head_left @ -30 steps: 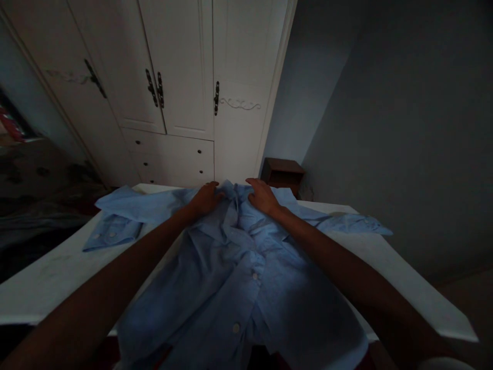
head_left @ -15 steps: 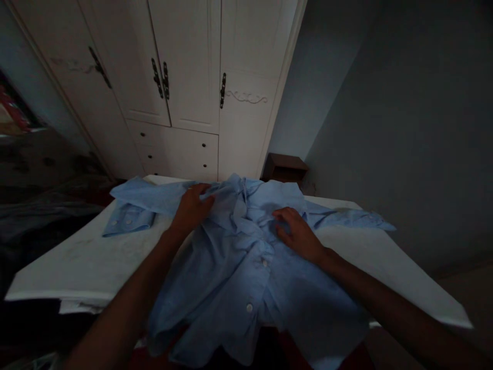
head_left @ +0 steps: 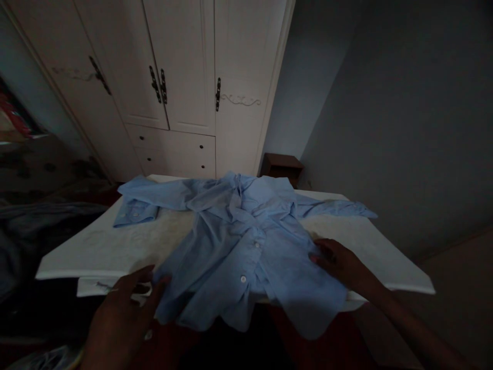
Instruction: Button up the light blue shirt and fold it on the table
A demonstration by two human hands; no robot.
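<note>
A light-blue button-up shirt point(head_left: 215, 246) lies spread and wrinkled on a white board, its sleeves out to both sides. Its lower hem hangs over the near edge, and white buttons run down the front. At the shirt's lower left edge is my left hand point(head_left: 121, 308), fingers and thumb apart, fingertips touching or very close to the cloth. My right hand point(head_left: 342, 264) rests by the right side edge, fingers loosely curved and parted from the thumb. The left cuff point(head_left: 134, 213) lies folded back on the board.
The white board point(head_left: 92, 252) ends in a near edge just in front of me. Behind it stands a white wardrobe point(head_left: 185, 67) with dark handles and drawers. A small brown cabinet point(head_left: 283, 164) sits near the grey wall; dark cloth point(head_left: 42, 226) is heaped at left.
Both hands have drawn back toward me and apart, from the upper part of the shirt to its lower side edges. The shirt's lower part lies slightly flatter.
</note>
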